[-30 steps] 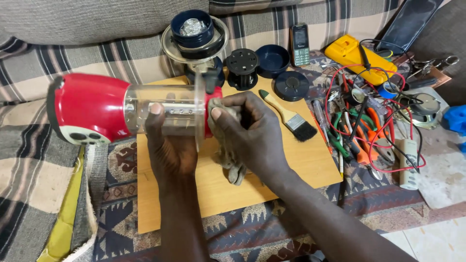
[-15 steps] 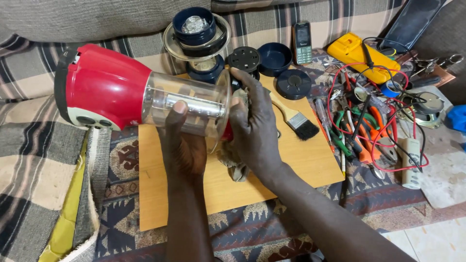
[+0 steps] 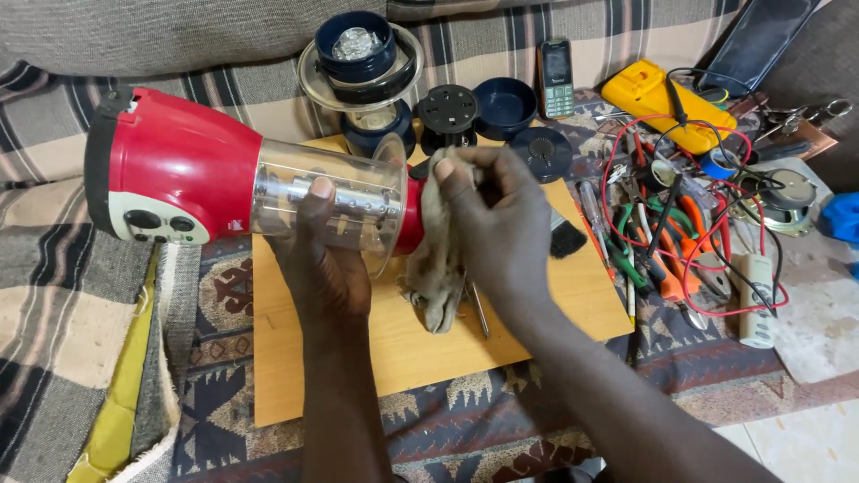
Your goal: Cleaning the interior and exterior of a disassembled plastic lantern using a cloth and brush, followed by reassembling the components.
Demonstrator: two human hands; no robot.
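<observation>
While left hand (image 3: 327, 259) fingers wrap the red lantern's (image 3: 242, 183) clear tube, right hand (image 3: 497, 224) fingers pinch a grey rag (image 3: 438, 268) at its 3 o'clock end, above wooden board (image 3: 555, 304).

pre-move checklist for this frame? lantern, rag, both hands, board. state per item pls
1. Left hand grips the clear cylinder of the red and white plastic lantern: ok.
2. Right hand holds the grey-brown cloth rag against the lantern's end: ok.
3. Lantern lies sideways, held above the bare wooden board: ok.
4. Thin metal tool under the rag, tip showing on the board: cannot tell what it is.
5. Red and black wires lie apart from both hands: ok.
</observation>
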